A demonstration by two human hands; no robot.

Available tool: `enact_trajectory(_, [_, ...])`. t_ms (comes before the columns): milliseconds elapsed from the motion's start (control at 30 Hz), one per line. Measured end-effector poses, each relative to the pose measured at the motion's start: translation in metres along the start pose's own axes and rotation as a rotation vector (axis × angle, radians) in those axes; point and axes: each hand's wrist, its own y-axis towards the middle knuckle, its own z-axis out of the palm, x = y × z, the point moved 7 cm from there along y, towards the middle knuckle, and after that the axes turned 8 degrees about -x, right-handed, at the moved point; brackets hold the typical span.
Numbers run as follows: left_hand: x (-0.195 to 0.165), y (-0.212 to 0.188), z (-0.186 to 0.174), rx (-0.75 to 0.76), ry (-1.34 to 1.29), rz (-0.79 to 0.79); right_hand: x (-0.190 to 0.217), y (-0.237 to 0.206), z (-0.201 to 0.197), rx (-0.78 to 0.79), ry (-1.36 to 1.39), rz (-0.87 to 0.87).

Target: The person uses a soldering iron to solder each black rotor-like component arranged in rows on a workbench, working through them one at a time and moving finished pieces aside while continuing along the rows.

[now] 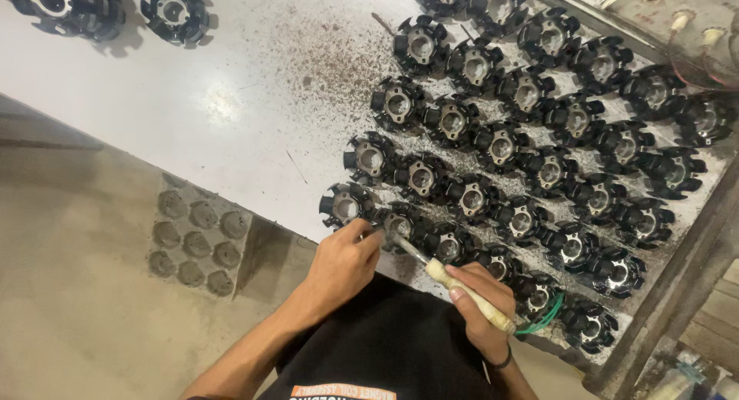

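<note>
Workshop, rows of stator cores point(500, 146), gritty workbench point(231, 100)

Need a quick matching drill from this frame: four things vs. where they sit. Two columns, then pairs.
Things:
1. right hand
2. left hand
3. grey moulded tray
4. two separate black cores

Places:
A. top left of the white table
B. on the floor beside the table edge
C. gripping the cream-handled tool
D. at the nearest row of black cores, by the tool tip

Pairs: 1-C, 2-D, 3-B, 4-A
</note>
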Motion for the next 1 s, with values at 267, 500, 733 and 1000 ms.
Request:
enact_trajectory(267, [-0.001, -0.006, 0.005, -0.022, 0.029, 0.034, -0.004, -0.003, -0.002, -0.071, 0.006, -0.002])
enact_trajectory(500, [-0.003, -0.004, 0.003, -0.055, 0.010, 0.054, -0.002, -0.002, -0.001, -0.073, -0.008, 0.024])
enact_trajectory(733, [0.001, -0.003, 0.009, -0.044, 0.025, 0.040, 0.004, -0.005, 0.001, -0.052, -0.033, -0.036])
enact_trajectory(1000, [-0.039, 0.028, -0.054, -0.112, 0.042, 0.113, -0.006, 0.000, -0.049, -0.178, 0.319, -0.284])
